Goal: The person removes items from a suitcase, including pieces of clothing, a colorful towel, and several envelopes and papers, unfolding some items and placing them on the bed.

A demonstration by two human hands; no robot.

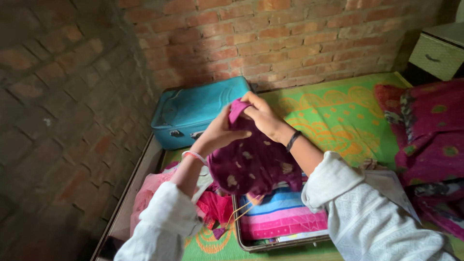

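Dark magenta cloth (253, 162) with scattered pale motifs, soft and crumpled, lifted above the open case (285, 239) and hanging down over its contents. Upper edge gathered into a pink fold between both hands, in front of the blue suitcase (198, 113).

Left hand (223, 129): fingers closed on the cloth from the left side, thumb pressed against the fabric; red and white bangle (194, 155) at the wrist.

Right hand (263, 116): fingers curled over the top fold, pinching it; dark band (293, 140) at the wrist. Both arms in white sleeves.

Count of items in view:
- One magenta cloth, held.
- One open case with metal rim, near the lower edge of the frame, holding one folded striped cloth (282, 215) in blue, pink and white.
- One blue suitcase, closed, set against the brick wall (290, 38).
- One pile of pink and red garments (203, 200) just left of the open case (individual pieces cannot be told apart).
- One green and orange patterned mat (338, 116) beneath everything.
- One heap of dark red bedding (430, 135) at the right.
- One pale cabinet with a drawer handle (437, 53), upper right corner.
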